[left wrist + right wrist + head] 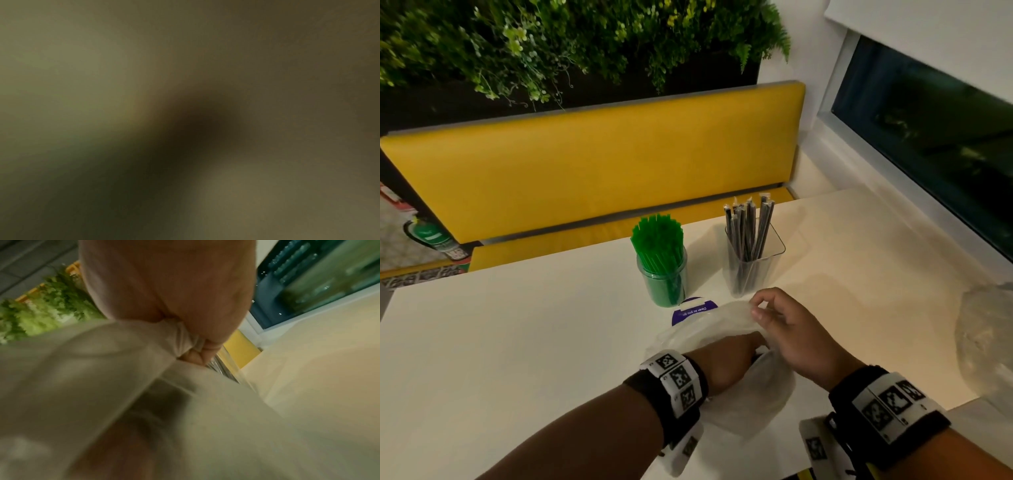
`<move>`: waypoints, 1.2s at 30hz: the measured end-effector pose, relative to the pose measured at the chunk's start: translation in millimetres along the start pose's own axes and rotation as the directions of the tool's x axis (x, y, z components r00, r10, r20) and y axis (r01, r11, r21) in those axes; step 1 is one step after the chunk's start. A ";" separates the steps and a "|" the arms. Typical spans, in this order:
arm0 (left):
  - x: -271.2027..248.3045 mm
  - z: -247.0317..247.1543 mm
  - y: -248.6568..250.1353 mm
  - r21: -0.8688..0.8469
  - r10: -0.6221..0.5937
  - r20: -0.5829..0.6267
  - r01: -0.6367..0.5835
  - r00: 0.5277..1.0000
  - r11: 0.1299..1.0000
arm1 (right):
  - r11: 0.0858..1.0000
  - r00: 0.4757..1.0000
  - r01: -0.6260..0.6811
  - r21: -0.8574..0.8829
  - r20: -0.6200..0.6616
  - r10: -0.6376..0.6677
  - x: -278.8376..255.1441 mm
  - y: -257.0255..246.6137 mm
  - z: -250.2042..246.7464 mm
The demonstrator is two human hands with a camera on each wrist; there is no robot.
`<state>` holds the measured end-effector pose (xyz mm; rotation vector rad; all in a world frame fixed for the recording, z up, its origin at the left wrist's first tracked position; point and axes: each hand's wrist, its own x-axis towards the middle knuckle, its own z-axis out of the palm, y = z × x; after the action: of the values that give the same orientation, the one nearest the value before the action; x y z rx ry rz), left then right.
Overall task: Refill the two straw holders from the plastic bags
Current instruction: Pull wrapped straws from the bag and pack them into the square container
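A round holder (661, 274) packed with green straws stands mid-table. To its right a clear square holder (753, 260) has several black wrapped straws. In front of them lies a translucent white plastic bag (709, 330). My right hand (758, 308) pinches the bag's upper edge and lifts it; the right wrist view shows its fingers (197, 353) bunching the bag (82, 369). My left hand (729, 359) reaches into the bag's mouth with its fingers hidden inside. The left wrist view is a dark blur.
A second crumpled clear bag (986, 339) lies at the table's right edge. A purple sticker (693, 308) sits on the white table (517, 342) just behind the held bag. A yellow bench (592, 164) runs behind the table, a window (935, 147) at right.
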<state>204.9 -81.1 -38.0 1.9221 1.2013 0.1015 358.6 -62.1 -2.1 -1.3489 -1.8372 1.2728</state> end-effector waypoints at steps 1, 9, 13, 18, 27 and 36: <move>-1.1 -1.8 4.3 0.034 0.006 0.019 -0.007 1.000 0.999 | 1.000 1.000 0.003 0.020 0.001 -0.003 -0.7 0.8 -0.6; -29.9 -59.0 37.0 -0.507 -0.051 -0.220 -0.069 0.974 0.859 | 0.871 0.988 -0.147 -0.469 -0.106 0.110 12.7 54.0 -27.1; -30.8 -114.6 73.2 -0.689 -0.005 -0.461 -0.354 0.887 0.633 | 0.776 0.981 -0.193 -0.601 -0.119 0.152 15.1 51.9 -26.8; 12.3 -188.0 94.8 -0.510 -0.185 -0.855 -0.719 0.485 0.472 | 0.664 0.977 -0.138 -0.735 -0.211 -0.029 41.9 35.3 -20.3; 120.2 -151.0 22.6 -0.568 -0.373 -0.774 -0.301 0.511 0.766 | 0.744 0.953 -0.165 -0.648 -0.298 -0.048 93.3 43.1 -23.4; 111.6 -145.2 3.5 -0.340 -0.155 -0.678 -0.119 0.718 0.933 | 0.750 0.957 -0.148 -0.645 -0.283 -0.055 95.9 39.0 -27.8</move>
<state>199.2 92.9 19.0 1.5594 1.5448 1.0602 363.3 39.3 -36.4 -1.8306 -2.1334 0.3731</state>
